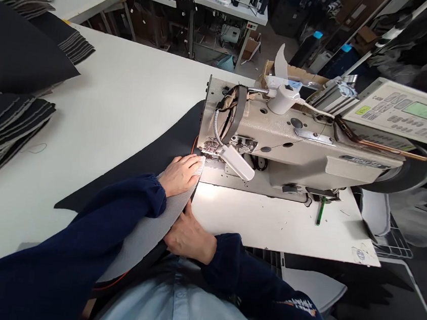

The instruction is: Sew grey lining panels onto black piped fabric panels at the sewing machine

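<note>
My left hand (182, 175) lies flat on a grey mesh-backed fabric panel (148, 237), its fingertips just before the needle area of a sewing machine (300, 133). A white strip shows at its fingertips. My right hand (189, 235) grips the panel's near edge, thumb on top and the other fingers mostly hidden. Beneath the grey panel, a black fabric piece (136, 167) spreads left across the white table (121, 89). Orange piping (194, 144) runs along a seam by the presser foot, and more orange edging shows near my lap. The needle tip is hard to make out.
Stacks of cut black fabric (6, 128) lie at the left. A white lamp (236, 162) hangs by the machine head, and a control panel (409, 109) sits at the right. A green-handled tool (321, 211) stands out below the machine arm. Behind is another worktable (229, 8).
</note>
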The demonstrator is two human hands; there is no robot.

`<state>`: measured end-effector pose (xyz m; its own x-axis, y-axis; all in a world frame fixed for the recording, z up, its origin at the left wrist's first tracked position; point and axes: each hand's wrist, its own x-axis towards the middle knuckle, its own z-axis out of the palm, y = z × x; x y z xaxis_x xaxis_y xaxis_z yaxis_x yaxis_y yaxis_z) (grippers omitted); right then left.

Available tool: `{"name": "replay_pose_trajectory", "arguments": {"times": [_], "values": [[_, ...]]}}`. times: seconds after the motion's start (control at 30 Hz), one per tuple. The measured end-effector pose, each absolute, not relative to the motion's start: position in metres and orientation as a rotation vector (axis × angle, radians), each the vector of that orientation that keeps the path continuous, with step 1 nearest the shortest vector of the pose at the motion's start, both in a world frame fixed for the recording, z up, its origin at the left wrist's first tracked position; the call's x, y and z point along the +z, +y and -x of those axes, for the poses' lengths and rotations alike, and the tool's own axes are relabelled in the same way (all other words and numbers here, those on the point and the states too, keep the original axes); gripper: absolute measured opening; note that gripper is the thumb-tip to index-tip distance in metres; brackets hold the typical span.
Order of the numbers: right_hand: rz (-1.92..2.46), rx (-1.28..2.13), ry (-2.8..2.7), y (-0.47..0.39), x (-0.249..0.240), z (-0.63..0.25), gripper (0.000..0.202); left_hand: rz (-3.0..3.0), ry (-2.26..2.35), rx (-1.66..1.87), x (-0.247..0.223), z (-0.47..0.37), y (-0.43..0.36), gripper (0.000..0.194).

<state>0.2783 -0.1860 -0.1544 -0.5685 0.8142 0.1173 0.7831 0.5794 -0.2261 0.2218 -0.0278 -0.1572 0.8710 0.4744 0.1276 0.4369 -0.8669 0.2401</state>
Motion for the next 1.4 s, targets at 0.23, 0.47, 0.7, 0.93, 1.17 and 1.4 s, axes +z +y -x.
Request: {"name": "replay_pose_trajectory", "arguments": {"times": [0.23, 0.47, 0.7, 0.93, 1.17, 1.4], "values": [[1.334, 0.219, -2.636, -0.187, -0.155, -0.28, 0.026, -2.85, 0.785, 0.128, -0.147, -0.227, -0.039, 0.065], [1.512, 0.161, -2.589, -0.218, -0.135, -0.263, 0.04, -2.759, 0.864, -0.311, -0.118, -0.222, -0.063, 0.074], [1.568, 0.064, -2.48, -0.243, -0.137, -0.239, 0.049, -2.821, 0.964, -0.328, -0.11, -0.211, -0.085, 0.062], [1.529, -0.09, -2.561, -0.23, -0.145, -0.253, 0.031, -2.862, 0.993, -0.266, -0.112, -0.23, -0.077, 0.05], [1.576, -0.096, -2.541, -0.211, -0.146, -0.269, 0.03, -2.756, 0.947, -0.468, -0.1, -0.22, -0.081, 0.04], [1.583, -0.216, -2.553, -0.219, -0.145, -0.259, 0.036, -2.794, 0.968, -0.433, -0.112, -0.24, -0.065, 0.036]]}}
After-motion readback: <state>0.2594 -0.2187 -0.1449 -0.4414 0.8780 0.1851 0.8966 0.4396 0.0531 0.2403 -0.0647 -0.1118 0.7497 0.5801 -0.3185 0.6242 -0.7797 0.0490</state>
